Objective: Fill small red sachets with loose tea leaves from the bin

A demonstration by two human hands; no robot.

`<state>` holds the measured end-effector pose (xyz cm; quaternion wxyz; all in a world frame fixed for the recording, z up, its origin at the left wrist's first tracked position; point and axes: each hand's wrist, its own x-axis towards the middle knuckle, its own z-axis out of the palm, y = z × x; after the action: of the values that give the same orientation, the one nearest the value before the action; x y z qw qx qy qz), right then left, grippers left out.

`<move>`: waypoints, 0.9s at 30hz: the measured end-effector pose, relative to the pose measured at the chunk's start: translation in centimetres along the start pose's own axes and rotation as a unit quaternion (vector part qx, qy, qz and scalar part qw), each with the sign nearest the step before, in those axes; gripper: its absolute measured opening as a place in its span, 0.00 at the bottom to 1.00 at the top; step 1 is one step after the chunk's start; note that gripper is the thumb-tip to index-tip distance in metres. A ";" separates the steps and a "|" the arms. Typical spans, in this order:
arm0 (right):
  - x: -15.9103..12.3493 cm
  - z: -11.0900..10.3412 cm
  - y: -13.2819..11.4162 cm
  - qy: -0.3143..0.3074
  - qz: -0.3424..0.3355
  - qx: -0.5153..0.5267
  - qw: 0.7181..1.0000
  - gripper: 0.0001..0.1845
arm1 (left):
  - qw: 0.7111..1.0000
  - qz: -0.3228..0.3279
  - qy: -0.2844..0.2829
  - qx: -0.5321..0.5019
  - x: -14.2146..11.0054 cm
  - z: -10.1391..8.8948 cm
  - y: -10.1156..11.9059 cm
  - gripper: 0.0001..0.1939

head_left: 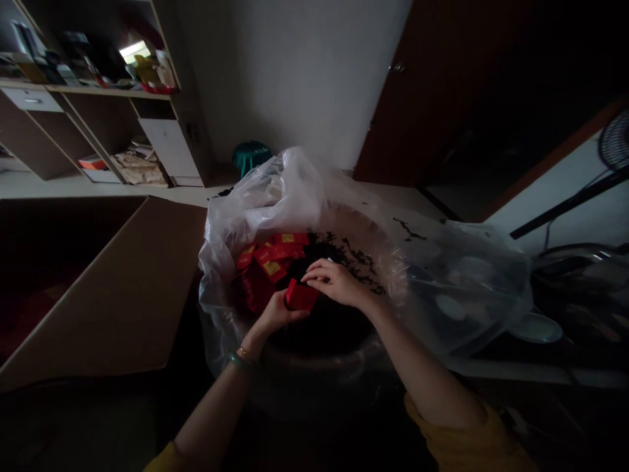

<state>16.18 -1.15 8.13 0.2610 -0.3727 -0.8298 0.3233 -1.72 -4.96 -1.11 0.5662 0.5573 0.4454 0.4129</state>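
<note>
Yellow sleeves (445,436), two, mine; my left hand (276,314), one, with green bangle (239,360), gripping a small red box (304,297) inside the rim of a clear plastic liner (299,190); my right hand (337,282), one, fingers bent together by the box's upper edge, whether pinching anything I cannot tell; red packets (272,265), several, heaped beyond, beside dark loose bits (344,250)

The place looked like a dim room in a home: a cluttered shelf unit (164,147) with a small drawer (33,100) stood against a plain wall (295,72), across from a brown door (427,85) and a fan (616,141).
</note>
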 end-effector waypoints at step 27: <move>2.9 -1.0 -1.4 -0.165 0.105 -0.111 0.974 0.10 | 0.992 0.056 -0.011 0.111 0.1 0.2 0.0 0.29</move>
<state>14.55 0.77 10.34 0.0420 -0.4264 -0.8482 0.3115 -1.51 -4.96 -1.13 0.4818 0.6451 0.4505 0.3856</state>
